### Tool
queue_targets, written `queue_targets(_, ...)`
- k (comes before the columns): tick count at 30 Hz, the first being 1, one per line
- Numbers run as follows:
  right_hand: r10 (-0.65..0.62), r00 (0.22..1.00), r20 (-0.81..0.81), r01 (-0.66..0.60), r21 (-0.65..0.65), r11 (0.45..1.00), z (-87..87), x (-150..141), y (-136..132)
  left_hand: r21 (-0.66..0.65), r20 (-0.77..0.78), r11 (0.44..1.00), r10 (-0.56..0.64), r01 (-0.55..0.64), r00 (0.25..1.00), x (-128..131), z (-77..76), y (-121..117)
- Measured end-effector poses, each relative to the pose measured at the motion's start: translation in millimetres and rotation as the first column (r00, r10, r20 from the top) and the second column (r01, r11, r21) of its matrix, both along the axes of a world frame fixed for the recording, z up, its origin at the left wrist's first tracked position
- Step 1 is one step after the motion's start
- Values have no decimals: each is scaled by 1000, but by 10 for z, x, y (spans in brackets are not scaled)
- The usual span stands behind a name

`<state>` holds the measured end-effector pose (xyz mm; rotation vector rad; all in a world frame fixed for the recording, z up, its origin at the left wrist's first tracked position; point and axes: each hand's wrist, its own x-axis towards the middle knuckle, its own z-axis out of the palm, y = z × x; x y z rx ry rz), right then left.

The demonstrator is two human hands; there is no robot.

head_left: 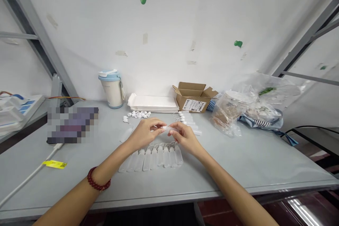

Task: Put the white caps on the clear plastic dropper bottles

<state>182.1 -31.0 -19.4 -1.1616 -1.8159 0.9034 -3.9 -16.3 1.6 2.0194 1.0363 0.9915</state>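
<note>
At the frame's centre, my left hand [144,134] and right hand [188,140] both pinch one small whitish piece [166,128], fingers curled nearly closed. Just below lie about nine translucent bottles [154,159]; above left, white caps [137,114] too crowded to count; above right, one open carton [193,99].

Dark-red bracelet [98,179] — beaded or braided — arms bare.
</note>
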Motion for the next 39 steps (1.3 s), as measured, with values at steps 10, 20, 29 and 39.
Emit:
queue_targets(10,-15,982,191,-50,331,942,-2,50,-14,-217,36,974,-58,65,998,-23,34,23)
queue_targets(20,12,984,176,-37,139,990,48,73,-31,68,-3,998,4,-4,1000,22,-18,-33)
queue_targets(29,75,989,-127,-86,-91,992,101,27,-55,-115,-7,993,-25,24,1000,-2,25,-5)
queue_targets(39,74,993,-91,-86,-133,987,63,0,-65,-210,-22,978,7,-11,1000,8,41,-29)
